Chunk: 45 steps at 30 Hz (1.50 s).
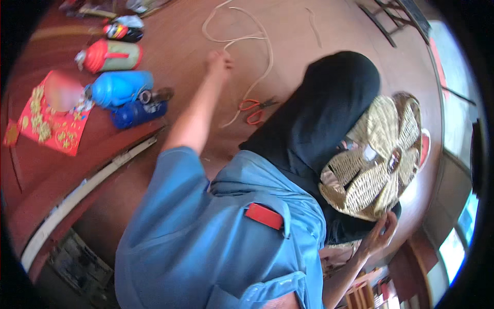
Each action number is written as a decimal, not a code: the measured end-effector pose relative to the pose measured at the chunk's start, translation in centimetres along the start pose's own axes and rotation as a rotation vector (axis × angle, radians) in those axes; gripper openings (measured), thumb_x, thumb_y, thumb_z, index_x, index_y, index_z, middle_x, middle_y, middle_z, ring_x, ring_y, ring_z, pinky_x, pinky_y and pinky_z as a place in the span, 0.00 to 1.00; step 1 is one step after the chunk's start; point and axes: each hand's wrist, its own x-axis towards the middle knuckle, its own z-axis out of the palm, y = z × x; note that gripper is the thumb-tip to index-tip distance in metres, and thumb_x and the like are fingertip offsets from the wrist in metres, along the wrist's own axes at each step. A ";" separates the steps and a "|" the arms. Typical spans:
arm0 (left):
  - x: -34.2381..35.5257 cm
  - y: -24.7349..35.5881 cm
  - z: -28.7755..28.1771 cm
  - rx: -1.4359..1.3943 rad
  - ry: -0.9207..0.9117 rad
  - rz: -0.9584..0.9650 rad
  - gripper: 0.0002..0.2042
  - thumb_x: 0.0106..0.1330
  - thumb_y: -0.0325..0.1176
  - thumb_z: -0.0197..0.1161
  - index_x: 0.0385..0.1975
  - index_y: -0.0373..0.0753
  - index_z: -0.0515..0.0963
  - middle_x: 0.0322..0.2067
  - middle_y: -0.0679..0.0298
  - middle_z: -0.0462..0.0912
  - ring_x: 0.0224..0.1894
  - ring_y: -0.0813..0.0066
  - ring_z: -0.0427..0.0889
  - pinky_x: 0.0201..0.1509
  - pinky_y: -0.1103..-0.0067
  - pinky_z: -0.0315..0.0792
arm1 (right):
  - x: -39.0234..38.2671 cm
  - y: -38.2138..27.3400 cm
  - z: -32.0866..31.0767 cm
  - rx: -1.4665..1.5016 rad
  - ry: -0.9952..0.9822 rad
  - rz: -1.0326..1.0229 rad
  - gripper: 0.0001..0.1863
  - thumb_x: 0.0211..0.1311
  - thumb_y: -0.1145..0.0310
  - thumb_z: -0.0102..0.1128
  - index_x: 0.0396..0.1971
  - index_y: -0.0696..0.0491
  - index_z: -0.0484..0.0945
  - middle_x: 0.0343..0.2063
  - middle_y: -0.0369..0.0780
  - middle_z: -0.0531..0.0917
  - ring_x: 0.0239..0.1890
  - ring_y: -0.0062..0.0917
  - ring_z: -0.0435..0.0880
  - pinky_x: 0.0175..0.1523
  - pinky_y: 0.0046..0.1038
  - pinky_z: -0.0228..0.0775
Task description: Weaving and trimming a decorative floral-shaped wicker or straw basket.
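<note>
My left hand (220, 66) is blurred over the floor, reaching out with curled fingers where a pale cord (266, 54) runs; what it grips, if anything, is unclear. My right hand (381, 230), fingers bent and apart, is at the lower edge of woven straw pieces (371, 184) in several petal-like lobes beside my dark-trousered leg (314, 108). Orange-handled scissors (251, 112) lie on the floor left of that leg, by the cord.
At left, on a red wooden surface (41, 195), are a red-and-gold paper (69, 136), a pink blurred item (62, 95), several flasks (118, 82) and a dark bottle (126, 33). A dark bench (401, 20) stands at upper right; windows and wooden furniture (411, 255) line the right.
</note>
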 end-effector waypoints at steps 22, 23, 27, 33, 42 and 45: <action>-38.2 0.2 16.6 1.059 -1.309 -0.111 0.21 0.83 0.44 0.65 0.62 0.33 0.79 0.42 0.62 0.88 0.42 0.77 0.84 0.50 0.72 0.80 | 11.7 0.8 3.4 -0.099 -0.084 -0.127 0.13 0.81 0.63 0.59 0.57 0.52 0.84 0.53 0.48 0.85 0.60 0.48 0.83 0.65 0.46 0.73; -38.3 0.3 17.0 0.992 -1.298 -0.238 0.21 0.83 0.45 0.65 0.62 0.33 0.79 0.43 0.69 0.85 0.39 0.84 0.78 0.44 0.79 0.76 | 11.7 1.0 3.5 -0.089 -0.069 -0.115 0.13 0.82 0.63 0.59 0.57 0.52 0.83 0.53 0.48 0.85 0.59 0.48 0.84 0.64 0.46 0.74; -38.4 1.5 18.2 0.665 -1.271 -0.457 0.23 0.84 0.48 0.63 0.62 0.33 0.79 0.45 0.72 0.84 0.37 0.87 0.73 0.40 0.82 0.71 | 11.9 1.9 3.9 -0.008 0.003 -0.059 0.12 0.83 0.65 0.57 0.56 0.51 0.83 0.52 0.48 0.86 0.57 0.49 0.85 0.62 0.46 0.75; -39.7 -1.0 19.2 0.758 -1.221 -0.285 0.23 0.85 0.48 0.62 0.66 0.36 0.77 0.42 0.74 0.83 0.33 0.89 0.69 0.35 0.85 0.66 | 12.9 3.2 3.8 0.038 0.085 -0.116 0.11 0.80 0.72 0.56 0.55 0.52 0.83 0.49 0.48 0.85 0.55 0.49 0.85 0.60 0.46 0.76; -39.9 -1.7 18.1 0.976 -1.207 -0.140 0.15 0.84 0.40 0.62 0.60 0.36 0.79 0.37 0.74 0.81 0.30 0.88 0.69 0.33 0.83 0.67 | 18.9 2.1 4.2 -0.145 0.107 -0.385 0.11 0.69 0.65 0.63 0.46 0.52 0.84 0.46 0.45 0.84 0.51 0.43 0.84 0.62 0.46 0.72; -39.7 -1.9 17.7 1.002 -1.200 -0.163 0.15 0.85 0.40 0.62 0.60 0.36 0.79 0.36 0.75 0.79 0.30 0.88 0.68 0.33 0.83 0.65 | 19.9 1.5 4.2 -0.160 0.211 -0.617 0.10 0.69 0.62 0.63 0.44 0.51 0.84 0.43 0.43 0.84 0.50 0.40 0.84 0.61 0.44 0.71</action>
